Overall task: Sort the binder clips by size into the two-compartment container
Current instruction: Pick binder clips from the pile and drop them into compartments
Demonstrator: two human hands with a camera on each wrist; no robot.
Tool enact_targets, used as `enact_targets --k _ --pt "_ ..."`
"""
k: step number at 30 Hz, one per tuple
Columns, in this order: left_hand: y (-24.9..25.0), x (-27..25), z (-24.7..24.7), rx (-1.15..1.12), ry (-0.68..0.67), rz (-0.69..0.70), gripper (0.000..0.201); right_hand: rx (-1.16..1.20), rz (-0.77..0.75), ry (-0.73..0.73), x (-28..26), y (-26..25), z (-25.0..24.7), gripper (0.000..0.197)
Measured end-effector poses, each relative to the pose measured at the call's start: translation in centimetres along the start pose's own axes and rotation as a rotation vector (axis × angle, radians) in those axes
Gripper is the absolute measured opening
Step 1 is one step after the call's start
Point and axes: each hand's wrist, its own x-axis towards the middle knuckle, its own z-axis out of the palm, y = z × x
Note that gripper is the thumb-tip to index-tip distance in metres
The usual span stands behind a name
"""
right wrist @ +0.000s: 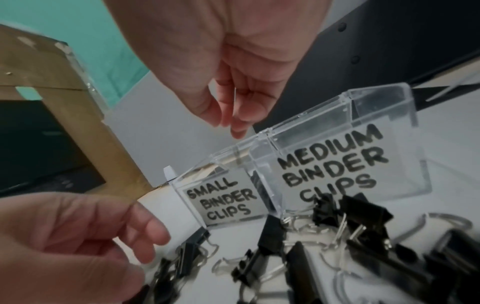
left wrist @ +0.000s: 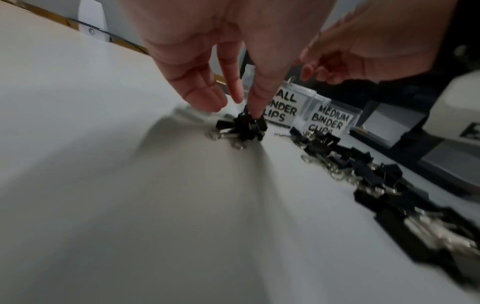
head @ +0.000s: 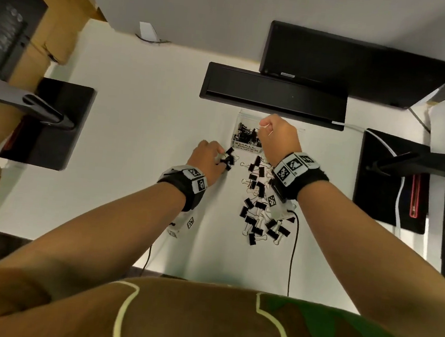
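White table (head: 137,133) holds clear two-compartment container (right wrist: 363,107) at far centre, labelled small and medium. Large loose pile of black binder clips (head: 259,212) lies near side of it. Left hand (head: 207,157), fingers together, pinches small cluster of clips (left wrist: 246,128). Right hand (head: 279,135) above small compartment (head: 246,135), fingertips (right wrist: 239,123) pinched on wire clip handle, likely for dropping.

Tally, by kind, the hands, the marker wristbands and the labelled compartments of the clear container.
Hands: 2 (left hand, right hand)
Wristbands: 2 (left wristband, right wristband)
Labelled compartments: 2 (small compartment, medium compartment)
Total: 6
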Motion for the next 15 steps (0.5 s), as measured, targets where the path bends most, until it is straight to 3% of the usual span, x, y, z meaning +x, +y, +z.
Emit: enact_targets --k 4,9,15 --pt "-1.0 -0.5 0.5 0.054 -0.056 0.013 0.039 -0.088 -0.133 -0.076 -1.7 -0.6 1.9 0.022" --pt "-0.9 -1.1 0.3 0.013 -0.028 -0.009 0.019 -0.269 -0.235 -0.354 -3.3 0.1 5.8 0.034" --pt "-1.8 -1.7 0.4 -0.138 -0.020 -0.018 0.019 -0.246 -0.171 -0.326 -3.9 1.3 7.1 0.017"
